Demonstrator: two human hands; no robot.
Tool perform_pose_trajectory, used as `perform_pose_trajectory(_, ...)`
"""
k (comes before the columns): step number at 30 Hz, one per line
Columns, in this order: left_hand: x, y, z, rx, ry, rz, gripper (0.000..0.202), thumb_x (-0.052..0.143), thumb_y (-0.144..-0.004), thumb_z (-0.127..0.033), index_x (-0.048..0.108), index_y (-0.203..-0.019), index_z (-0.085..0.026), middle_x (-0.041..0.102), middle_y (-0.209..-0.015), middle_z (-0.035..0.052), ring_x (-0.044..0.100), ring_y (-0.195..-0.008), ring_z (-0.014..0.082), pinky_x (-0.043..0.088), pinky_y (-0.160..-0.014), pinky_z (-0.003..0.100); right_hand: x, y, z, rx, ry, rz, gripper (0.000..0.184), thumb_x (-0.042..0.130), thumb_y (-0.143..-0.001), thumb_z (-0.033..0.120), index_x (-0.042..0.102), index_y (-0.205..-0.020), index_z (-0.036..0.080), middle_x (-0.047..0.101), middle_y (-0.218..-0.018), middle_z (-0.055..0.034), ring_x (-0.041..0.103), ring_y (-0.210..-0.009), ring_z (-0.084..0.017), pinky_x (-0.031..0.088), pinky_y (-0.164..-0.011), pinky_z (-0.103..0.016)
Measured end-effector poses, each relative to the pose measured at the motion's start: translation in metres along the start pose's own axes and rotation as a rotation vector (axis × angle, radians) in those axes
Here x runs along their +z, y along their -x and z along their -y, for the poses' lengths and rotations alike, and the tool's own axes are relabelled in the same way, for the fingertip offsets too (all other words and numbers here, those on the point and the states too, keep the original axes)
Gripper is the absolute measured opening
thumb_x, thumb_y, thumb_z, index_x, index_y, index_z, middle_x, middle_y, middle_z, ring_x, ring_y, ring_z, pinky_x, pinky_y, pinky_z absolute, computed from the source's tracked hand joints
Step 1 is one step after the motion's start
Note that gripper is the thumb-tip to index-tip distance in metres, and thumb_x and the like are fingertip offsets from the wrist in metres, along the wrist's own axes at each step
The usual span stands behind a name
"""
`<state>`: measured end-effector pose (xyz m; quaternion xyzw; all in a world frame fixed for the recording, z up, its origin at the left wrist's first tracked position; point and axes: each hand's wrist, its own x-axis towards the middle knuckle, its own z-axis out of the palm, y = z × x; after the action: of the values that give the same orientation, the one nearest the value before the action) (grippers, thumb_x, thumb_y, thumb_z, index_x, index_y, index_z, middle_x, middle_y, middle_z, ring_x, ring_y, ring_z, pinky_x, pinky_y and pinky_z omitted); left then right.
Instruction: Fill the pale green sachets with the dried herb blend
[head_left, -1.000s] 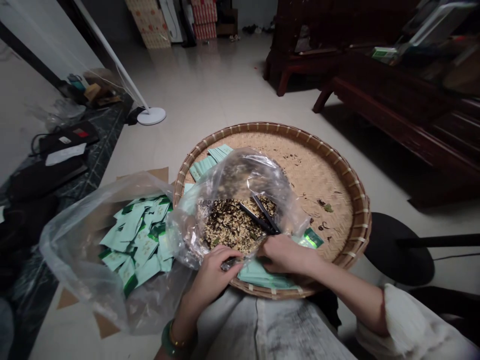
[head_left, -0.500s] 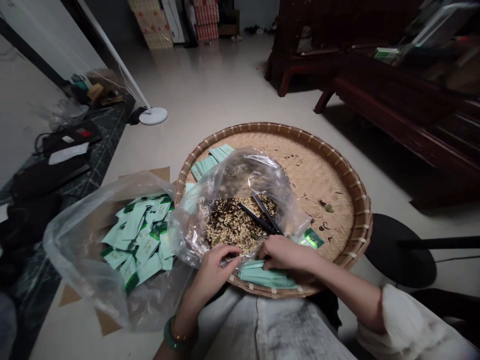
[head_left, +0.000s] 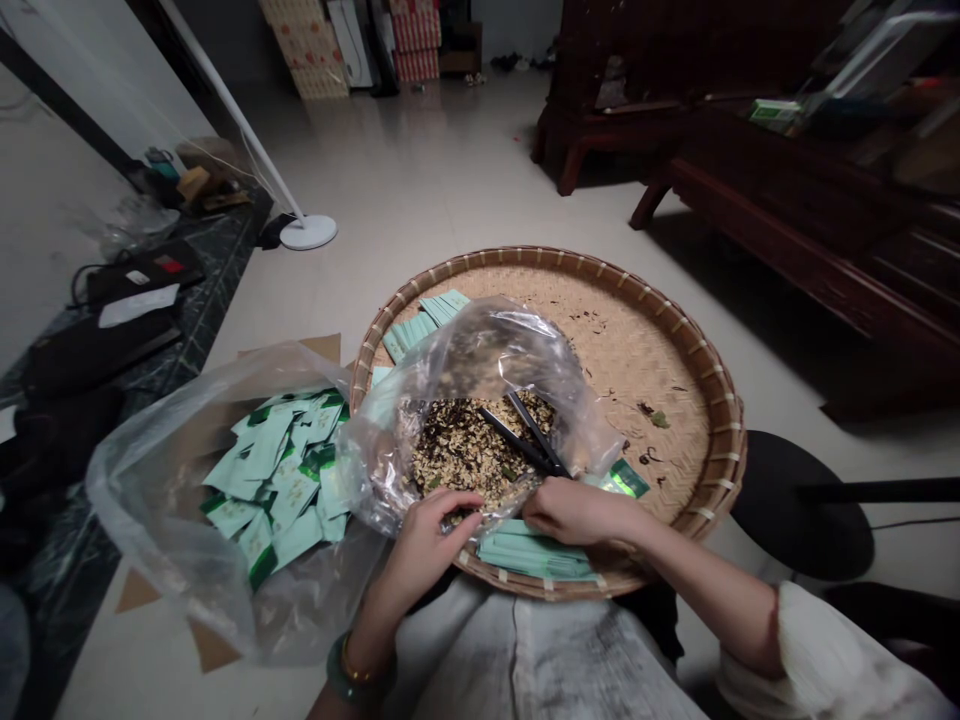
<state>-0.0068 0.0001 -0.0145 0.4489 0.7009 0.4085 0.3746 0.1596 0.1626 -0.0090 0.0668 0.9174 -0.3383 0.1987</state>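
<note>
Mint-green paper sachets (head_left: 529,555) lay in an overlapping row at six o'clock inside a round woven bamboo tray (head_left: 630,320). Left of the tray's centre, toward nine o'clock, an open clear plastic bag (head_left: 499,345) held a dried mix (head_left: 461,450) of pale flakes and dark shreds, with black tongs (head_left: 521,440) resting on it. Two further sachet stacks (head_left: 424,325) sat at ten o'clock, a glossy green packet (head_left: 626,480) at four, and a dry leaf (head_left: 659,420) at three among dark scraps. Outside the tray, at eight to nine o'clock, a large translucent bag (head_left: 142,490) contained a loose heap of sachets (head_left: 292,480) with dark-green ends.

The left hand (head_left: 427,540) was at seven o'clock by the clear bag's near edge, its fingers bent and thumb close to the forefinger; whether it gripped the plastic could not be told. The right hand (head_left: 574,512) was folded downward above the row at about half past five, its forearm slanting in from four o'clock; its fingertips were hidden, so its hold could not be told.
</note>
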Motion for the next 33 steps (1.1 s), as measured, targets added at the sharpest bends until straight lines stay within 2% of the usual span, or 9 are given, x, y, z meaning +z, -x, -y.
perform_pose_trajectory(4, 0.000, 0.001, 0.004, -0.072, 0.110, -0.007, 0.026, 0.063, -0.079, -0.026, 0.070, -0.104, -0.022, 0.072, -0.105, 0.0084, 0.064, -0.098, 0.0233, 0.048, -0.089, 0.038, -0.015, 0.011, 0.002, -0.054, -0.144, -0.078, 0.021, 0.050, -0.077, 0.006, 0.067, -0.068, 0.016, 0.063, -0.063, -0.0008, 0.049, -0.054, -0.011, 0.033, -0.055, -0.022)
perform_pose_trajectory(8, 0.005, 0.000, 0.002, -0.085, 0.448, -0.048, 0.060, 0.074, -0.069, -0.028, 0.057, -0.126, -0.019, 0.066, -0.119, 0.0139, 0.061, -0.109, 0.0258, 0.046, -0.094, 0.038, -0.023, 0.010, 0.012, -0.024, -0.404, -0.421, 0.020, 0.048, -0.088, 0.018, 0.067, -0.080, 0.016, 0.066, -0.078, -0.0040, 0.058, -0.070, -0.014, 0.042, -0.064, -0.023)
perform_pose_trajectory(10, 0.011, -0.002, -0.003, -0.096, 0.593, -0.060, 0.060, 0.077, -0.066, -0.034, 0.060, -0.121, -0.016, 0.068, -0.116, 0.0150, 0.064, -0.099, 0.0250, 0.049, -0.088, 0.036, -0.016, 0.001, 0.019, 0.025, -0.507, -0.618, 0.021, 0.049, -0.089, 0.024, 0.066, -0.081, 0.016, 0.066, -0.079, -0.0042, 0.059, -0.072, -0.015, 0.045, -0.065, -0.024)
perform_pose_trajectory(13, 0.017, -0.006, -0.010, -0.192, 0.599, -0.154, 0.040, 0.066, -0.074, -0.047, 0.069, -0.094, -0.013, 0.073, -0.084, 0.0094, 0.065, -0.073, 0.0202, 0.052, -0.072, 0.031, 0.000, -0.017, 0.026, 0.027, -0.582, -0.770, 0.018, 0.050, -0.090, 0.027, 0.064, -0.085, 0.017, 0.065, -0.079, -0.0038, 0.061, -0.072, -0.016, 0.050, -0.063, -0.025)
perform_pose_trajectory(15, 0.019, -0.008, -0.012, -0.205, 0.519, -0.234, 0.037, 0.063, -0.076, -0.049, 0.069, -0.083, -0.013, 0.070, -0.070, 0.0048, 0.062, -0.065, 0.0181, 0.050, -0.065, 0.028, 0.006, -0.024, 0.028, -0.019, -0.476, -0.841, 0.021, 0.050, -0.090, 0.025, 0.060, -0.106, 0.018, 0.066, -0.090, -0.0066, 0.062, -0.080, -0.018, 0.053, -0.069, -0.029)
perform_pose_trajectory(18, 0.019, -0.009, -0.011, -0.163, 0.373, -0.263, 0.033, 0.062, -0.077, -0.047, 0.066, -0.073, -0.014, 0.060, -0.059, -0.0007, 0.053, -0.056, 0.0138, 0.042, -0.054, 0.022, 0.001, -0.027, 0.029, -0.171, -0.121, -0.871, 0.046, 0.051, -0.090, 0.020, 0.042, -0.135, 0.020, 0.058, -0.119, -0.0139, 0.056, -0.107, -0.023, 0.051, -0.088, -0.039)
perform_pose_trajectory(20, 0.018, -0.009, -0.009, -0.140, 0.319, -0.255, 0.032, 0.060, -0.078, -0.046, 0.061, -0.068, -0.015, 0.052, -0.056, -0.0032, 0.047, -0.053, 0.0113, 0.037, -0.050, 0.020, -0.006, -0.028, 0.030, -0.269, 0.104, -0.848, 0.043, 0.048, -0.091, 0.017, 0.045, -0.134, 0.021, 0.055, -0.124, -0.0145, 0.052, -0.114, -0.024, 0.049, -0.093, -0.043)
perform_pose_trajectory(23, 0.016, -0.009, -0.010, -0.146, 0.346, -0.241, 0.032, 0.060, -0.077, -0.046, 0.056, -0.066, -0.016, 0.046, -0.056, -0.0047, 0.042, -0.053, 0.0100, 0.033, -0.050, 0.020, -0.012, -0.031, 0.030, -0.344, 0.291, -0.853, 0.032, 0.044, -0.093, 0.014, 0.055, -0.124, 0.017, 0.062, -0.114, -0.0141, 0.055, -0.106, -0.023, 0.052, -0.089, -0.040)
perform_pose_trajectory(33, 0.015, -0.012, -0.016, -0.210, 0.521, -0.214, 0.028, 0.065, -0.073, -0.043, 0.055, -0.072, -0.016, 0.052, -0.057, -0.0045, 0.049, -0.053, 0.0107, 0.039, -0.051, 0.020, -0.004, -0.034, 0.020, -0.439, 0.361, -0.956, 0.028, 0.044, -0.095, 0.014, 0.058, -0.118, 0.012, 0.063, -0.117, -0.0154, 0.054, -0.112, -0.023, 0.050, -0.092, -0.038)
